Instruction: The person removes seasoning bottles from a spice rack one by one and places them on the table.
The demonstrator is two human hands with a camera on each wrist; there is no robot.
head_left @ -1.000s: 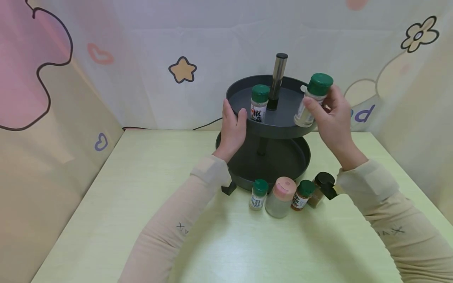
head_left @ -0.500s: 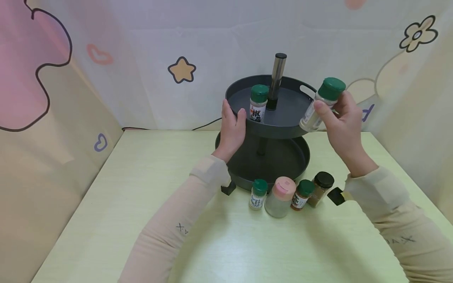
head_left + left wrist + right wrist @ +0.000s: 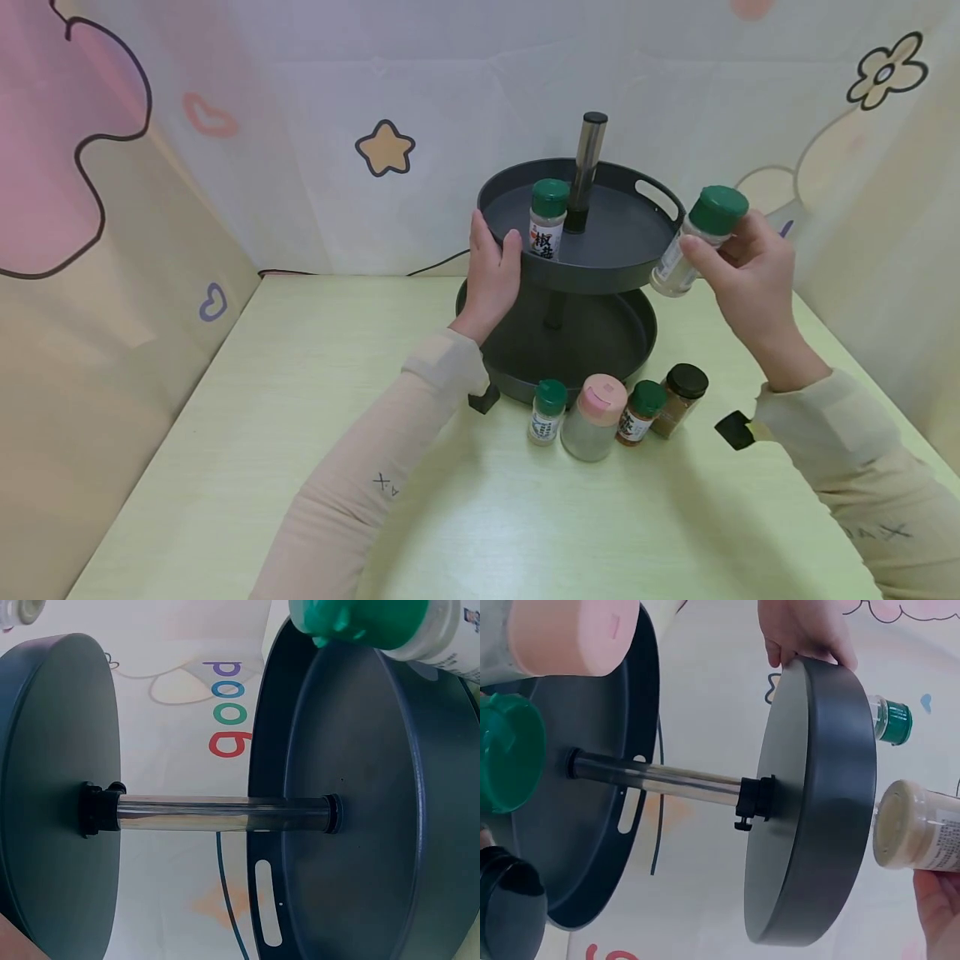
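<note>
My right hand (image 3: 750,283) grips a clear spice jar with a green lid (image 3: 675,265) between thumb and fingers. The jar is tilted just off the right rim of the upper tray; in the right wrist view its pale base (image 3: 900,825) faces the tray's side. My left hand (image 3: 491,279) rests against the left side of the upper tray (image 3: 577,279), its fingers fairly straight. Inside that tray a second green-lidded jar (image 3: 547,221) stands upright near the left hand. Below is the lower tray (image 3: 562,350) of the dark two-tier rack, joined by a metal post (image 3: 187,813).
In front of the rack on the pale table (image 3: 300,433) stand a small green-lidded jar (image 3: 546,412), a larger pink-lidded jar (image 3: 592,425), a reddish jar with green lid (image 3: 639,415) and a black-lidded jar (image 3: 681,400). A printed curtain (image 3: 322,167) hangs behind.
My right hand has moved right and down with the green-lidded jar, from over the upper tray to outside its rim. The left hand has stayed in place.
</note>
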